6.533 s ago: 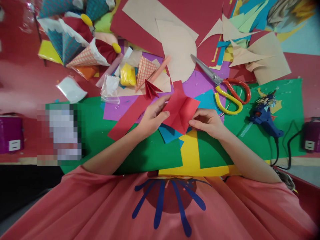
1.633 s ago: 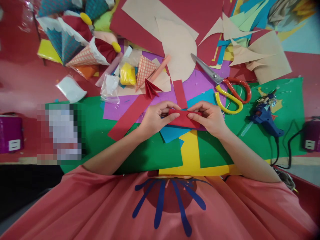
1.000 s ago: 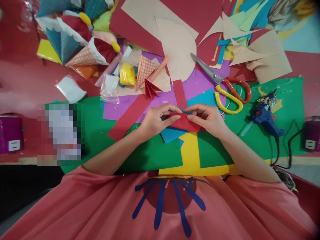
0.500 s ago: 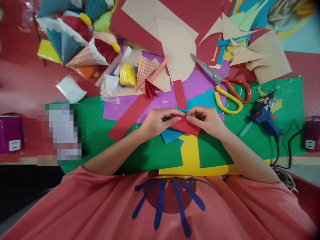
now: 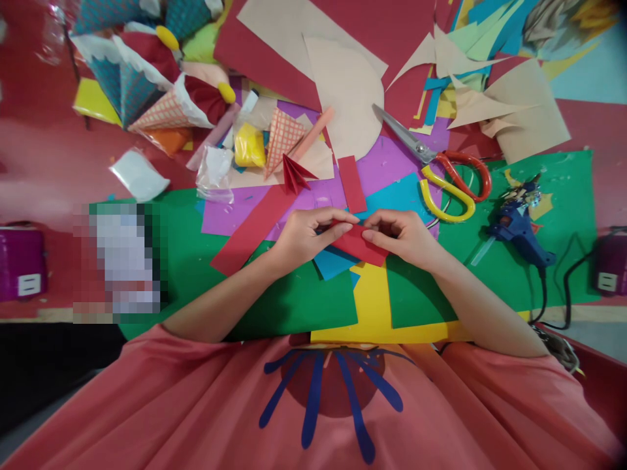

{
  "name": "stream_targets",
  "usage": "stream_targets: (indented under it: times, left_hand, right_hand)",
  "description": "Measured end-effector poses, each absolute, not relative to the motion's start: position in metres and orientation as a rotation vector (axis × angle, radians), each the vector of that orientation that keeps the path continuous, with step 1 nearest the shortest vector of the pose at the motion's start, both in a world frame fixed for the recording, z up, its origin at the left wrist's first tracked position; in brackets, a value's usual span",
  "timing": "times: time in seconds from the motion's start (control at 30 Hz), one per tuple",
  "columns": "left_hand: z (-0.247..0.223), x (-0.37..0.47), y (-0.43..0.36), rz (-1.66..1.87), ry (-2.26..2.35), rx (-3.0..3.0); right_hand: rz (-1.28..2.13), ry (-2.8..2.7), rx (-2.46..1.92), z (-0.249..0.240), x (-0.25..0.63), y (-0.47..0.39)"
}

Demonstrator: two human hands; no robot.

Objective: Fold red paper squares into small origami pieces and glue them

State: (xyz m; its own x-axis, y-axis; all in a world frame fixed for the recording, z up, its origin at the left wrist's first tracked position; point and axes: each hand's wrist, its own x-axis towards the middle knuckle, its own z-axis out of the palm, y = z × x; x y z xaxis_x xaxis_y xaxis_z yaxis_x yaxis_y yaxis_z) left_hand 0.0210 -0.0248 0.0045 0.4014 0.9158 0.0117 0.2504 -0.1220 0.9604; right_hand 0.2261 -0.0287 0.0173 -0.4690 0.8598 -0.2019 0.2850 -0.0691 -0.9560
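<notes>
Paper (image 5: 365,249), partly folded, sat pinched by left hand (image 5: 304,236) and right hand (image 5: 410,239). One fan (image 5: 295,175) lay pleated, one long strip (image 5: 252,235) unfolded.

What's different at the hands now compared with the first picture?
The red paper, spread open then, is now folded narrower. The left hand has moved in toward the right hand, bringing their fingertips closer; both held the paper then too. The scissors, blue glue gun and pleated red piece stayed put.
</notes>
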Motion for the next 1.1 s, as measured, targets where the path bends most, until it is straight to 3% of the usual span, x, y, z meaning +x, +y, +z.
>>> stream_targets:
  times: [0.27, 0.53, 1.1]
  left_hand:
    - [0.0047, 0.0206, -0.0257, 0.932, 1.12, 1.541]
    - [0.0064, 0.0188, -0.0239, 0.817, 1.023, 1.724]
    - [0.0067, 0.0196, -0.0244, 0.875, 1.125, 1.639]
  right_hand:
    - [1.523, -1.534, -1.294, 0.0121, 0.2262, -0.0285]
    - [1.476, -1.651, -1.249, 0.0148, 0.2248, -0.0297]
    - [1.476, -1.349, -1.289, 0.0145, 0.2232, -0.0279]
